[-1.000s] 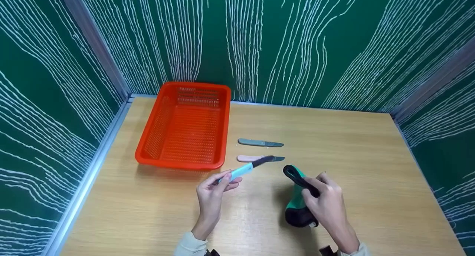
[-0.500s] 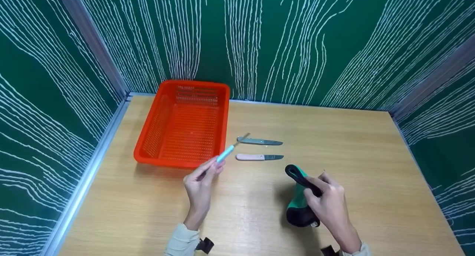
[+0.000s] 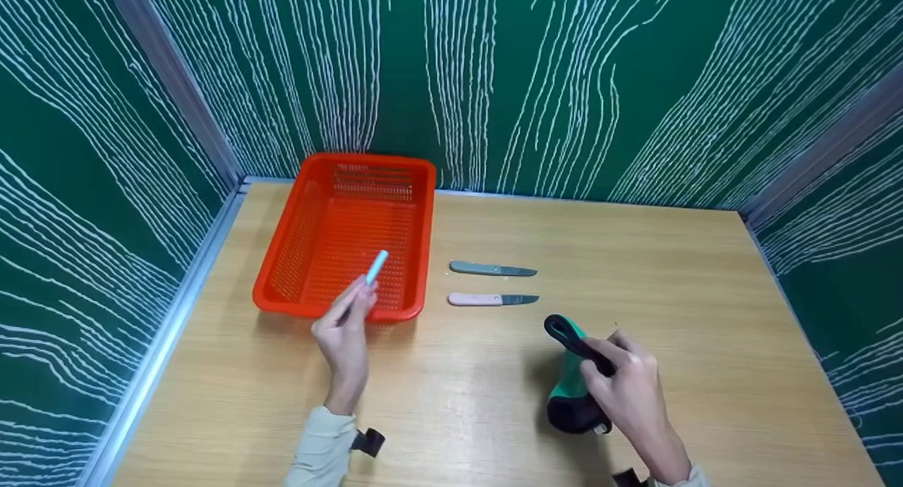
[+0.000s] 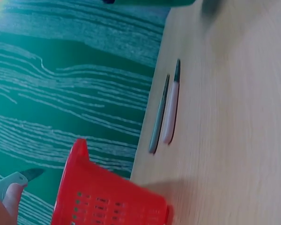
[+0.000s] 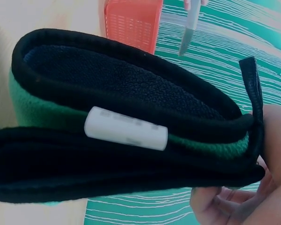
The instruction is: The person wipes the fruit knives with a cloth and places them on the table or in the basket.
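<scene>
My left hand pinches a small knife by its light blue handle, over the front part of the red basket. Its blade is hard to make out in the head view, but the left wrist view shows the short dark blade. With my right hand I grip a folded green cloth with black trim, above the table at the right. Close up, the cloth has a dark inner side, a white label and a black hanging loop.
Two more knives lie side by side on the wooden table, right of the basket: one with a grey-green handle, one with a pale pink handle. Green walls with white wavy lines enclose the table's back and sides.
My left hand has carried the light blue knife leftward, from in front of the pink-handled knife to over the basket. The right hand and cloth have stayed almost still.
</scene>
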A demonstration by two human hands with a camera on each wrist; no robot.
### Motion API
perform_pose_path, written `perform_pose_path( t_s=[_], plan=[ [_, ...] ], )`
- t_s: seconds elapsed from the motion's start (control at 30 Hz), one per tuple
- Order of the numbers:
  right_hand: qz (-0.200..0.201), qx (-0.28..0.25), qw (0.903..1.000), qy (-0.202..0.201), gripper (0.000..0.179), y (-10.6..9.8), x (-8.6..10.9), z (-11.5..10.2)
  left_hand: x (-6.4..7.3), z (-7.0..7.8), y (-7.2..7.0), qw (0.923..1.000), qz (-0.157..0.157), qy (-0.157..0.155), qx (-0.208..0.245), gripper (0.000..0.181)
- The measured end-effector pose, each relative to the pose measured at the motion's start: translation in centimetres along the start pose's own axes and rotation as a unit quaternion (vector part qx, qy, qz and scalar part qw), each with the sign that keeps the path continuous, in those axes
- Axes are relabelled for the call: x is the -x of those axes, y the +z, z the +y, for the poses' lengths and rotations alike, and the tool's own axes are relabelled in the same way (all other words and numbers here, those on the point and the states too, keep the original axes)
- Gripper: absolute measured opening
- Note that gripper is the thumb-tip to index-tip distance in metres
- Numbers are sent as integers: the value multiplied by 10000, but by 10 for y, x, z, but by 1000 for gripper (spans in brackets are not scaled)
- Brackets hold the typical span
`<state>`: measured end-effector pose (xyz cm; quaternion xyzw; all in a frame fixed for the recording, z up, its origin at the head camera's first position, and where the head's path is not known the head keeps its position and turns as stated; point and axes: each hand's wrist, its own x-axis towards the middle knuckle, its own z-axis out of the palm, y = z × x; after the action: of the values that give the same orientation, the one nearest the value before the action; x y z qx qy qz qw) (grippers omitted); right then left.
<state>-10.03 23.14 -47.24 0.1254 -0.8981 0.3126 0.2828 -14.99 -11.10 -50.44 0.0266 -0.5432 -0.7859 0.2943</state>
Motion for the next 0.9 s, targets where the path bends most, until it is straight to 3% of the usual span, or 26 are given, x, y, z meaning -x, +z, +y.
perform_pose_path(
  t_s=[0.23, 0.4, 0.5, 0.63, 0.8, 0.9],
  plan=[
    [-37, 44, 10000, -40, 24, -2, 1, 0, -22, -2, -15, 9988, 242, -337, -260, 31],
    [-47, 51, 9999, -95, 24, -3, 2, 1, -37, -6, -21, 9921, 274, -137, -1212, 30],
    [-54, 28, 9999, -114, 24, -2, 3, 1, -48, -9, -23, 9798, 392, 54, -1961, 25],
    [-96, -6, 9999, -79, 25, -2, 3, 0, -63, -15, -24, 9570, 432, 160, -2863, 20],
    [-184, -51, 9998, 12, 25, -2, 4, 0, -76, -20, -24, 9268, -64, 173, -3751, 17],
    [-186, -63, 9998, -5, 24, -2, 4, -1, -80, -21, -23, 9145, -349, 104, -4029, 17]
  ],
)
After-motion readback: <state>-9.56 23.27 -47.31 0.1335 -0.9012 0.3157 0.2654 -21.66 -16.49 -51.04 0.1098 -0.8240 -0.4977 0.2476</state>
